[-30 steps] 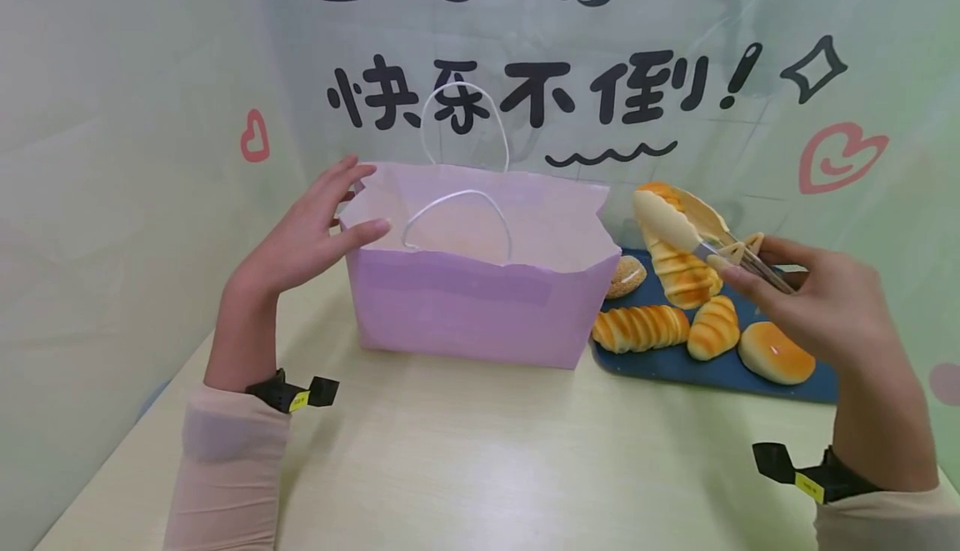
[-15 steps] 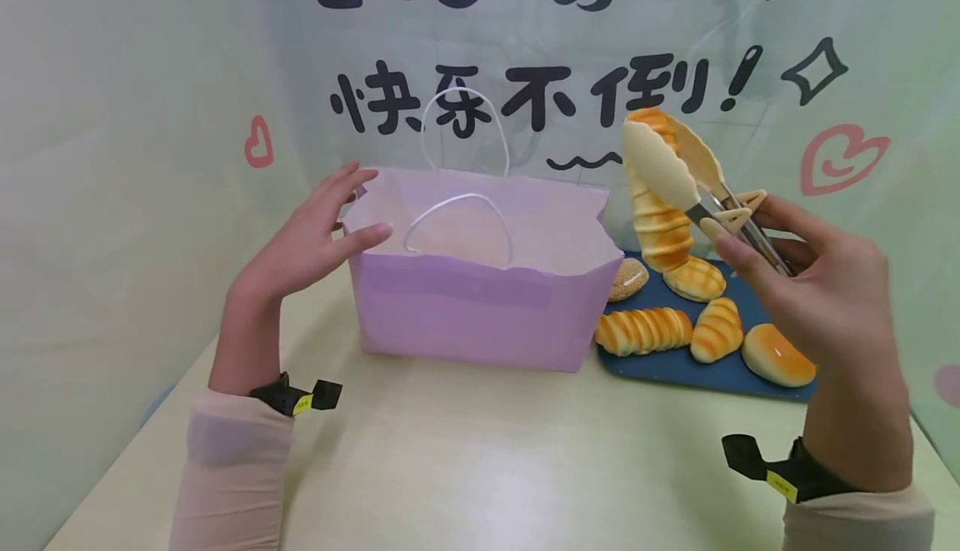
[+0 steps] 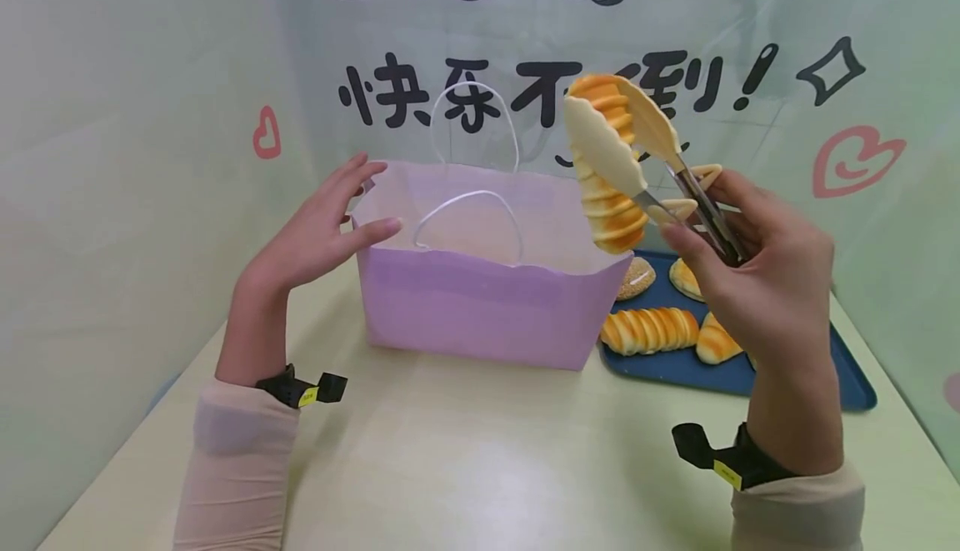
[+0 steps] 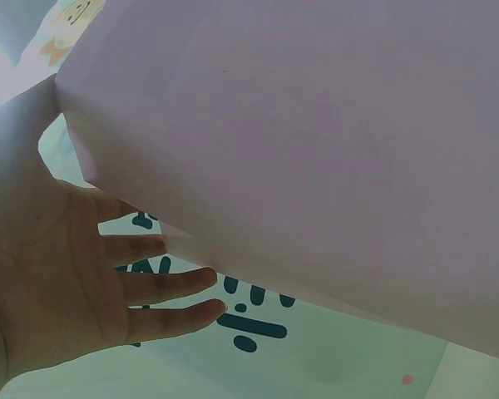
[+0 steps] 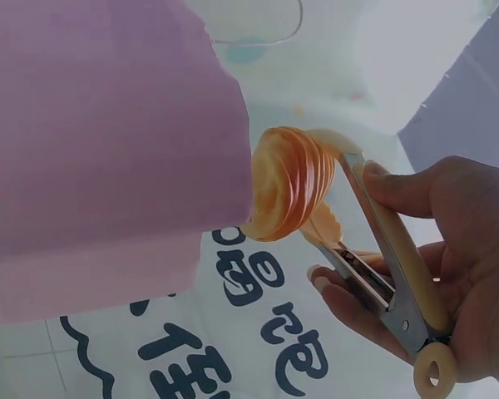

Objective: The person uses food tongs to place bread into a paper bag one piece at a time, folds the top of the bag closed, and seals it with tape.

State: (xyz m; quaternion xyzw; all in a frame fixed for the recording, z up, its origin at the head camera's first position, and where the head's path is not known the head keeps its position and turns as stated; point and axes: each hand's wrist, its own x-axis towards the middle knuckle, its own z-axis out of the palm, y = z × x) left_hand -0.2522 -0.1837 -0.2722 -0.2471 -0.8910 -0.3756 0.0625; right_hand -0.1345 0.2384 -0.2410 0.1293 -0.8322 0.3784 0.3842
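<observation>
While my R grip [image 3: 772,272] holds cream-headed metal tongs [image 3: 605,144] round a golden ridged roll [image 3: 617,222], roll's axis is near-vert., L of grip. Nr R rim of lilac paper bag [image 3: 480,309].

Breads [image 3: 613,211], a tray [image 3: 852,378] and lettered backdrop [image 3: 502,30] suggest a bakery-style setting.

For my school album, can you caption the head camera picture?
Right hand holding ridged bread in tongs near a purple bag, left hand at its open top.
</observation>
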